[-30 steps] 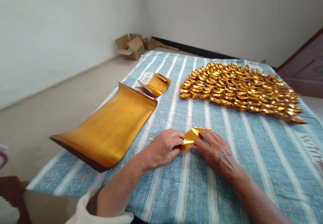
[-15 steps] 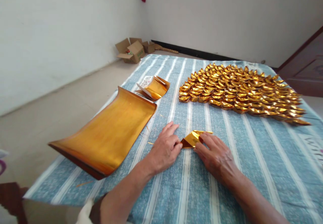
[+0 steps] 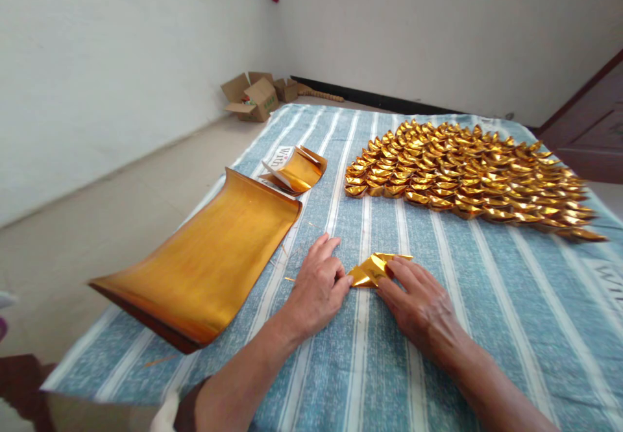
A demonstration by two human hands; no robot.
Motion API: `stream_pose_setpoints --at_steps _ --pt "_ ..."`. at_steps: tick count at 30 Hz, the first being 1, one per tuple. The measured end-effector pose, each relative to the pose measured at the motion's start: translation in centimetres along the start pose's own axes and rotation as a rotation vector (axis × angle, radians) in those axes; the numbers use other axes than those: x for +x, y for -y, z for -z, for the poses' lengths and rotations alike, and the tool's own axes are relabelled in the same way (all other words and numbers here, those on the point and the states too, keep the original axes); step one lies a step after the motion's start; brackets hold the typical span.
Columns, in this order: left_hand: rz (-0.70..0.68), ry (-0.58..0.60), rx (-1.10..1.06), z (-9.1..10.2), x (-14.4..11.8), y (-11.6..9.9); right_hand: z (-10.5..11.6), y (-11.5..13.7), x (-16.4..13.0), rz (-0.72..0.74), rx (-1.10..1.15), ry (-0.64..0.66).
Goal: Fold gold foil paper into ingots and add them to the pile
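A small piece of gold foil paper [image 3: 372, 268], partly folded into a pointed shape, lies flat on the blue striped cloth [image 3: 511, 302]. My left hand [image 3: 318, 284] rests palm down with its fingertips against the paper's left tip. My right hand [image 3: 418, 299] presses on the paper's right side, fingers spread over it. Both hands hold the piece down on the cloth.
A curled stack of gold sheets [image 3: 209, 257] lies to the left, with a smaller bundle of gold paper [image 3: 294, 169] behind it. Several folded gold ingots [image 3: 467, 172] cover the far right of the cloth. Open cardboard boxes [image 3: 250, 95] sit on the floor by the wall.
The paper was held raised between both hands a second ago; now it lies pressed flat on the cloth. My left hand has opened and flattened beside it.
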State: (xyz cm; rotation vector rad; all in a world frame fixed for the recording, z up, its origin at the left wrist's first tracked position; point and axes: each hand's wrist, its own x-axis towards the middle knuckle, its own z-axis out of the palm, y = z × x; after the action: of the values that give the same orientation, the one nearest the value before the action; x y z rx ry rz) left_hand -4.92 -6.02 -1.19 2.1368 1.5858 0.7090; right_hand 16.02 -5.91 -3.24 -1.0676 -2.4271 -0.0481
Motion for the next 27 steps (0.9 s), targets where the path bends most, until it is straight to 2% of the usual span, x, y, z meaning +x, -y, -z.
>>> stream_pose_setpoints --at_steps 12,27 --pt "0.041 0.031 0.018 0.06 0.23 -0.34 0.42 -0.04 -0.30 0.063 -0.043 0.063" --pt "0.065 0.035 0.052 0.16 0.42 -0.53 0.95 0.18 0.13 0.066 -0.032 0.055"
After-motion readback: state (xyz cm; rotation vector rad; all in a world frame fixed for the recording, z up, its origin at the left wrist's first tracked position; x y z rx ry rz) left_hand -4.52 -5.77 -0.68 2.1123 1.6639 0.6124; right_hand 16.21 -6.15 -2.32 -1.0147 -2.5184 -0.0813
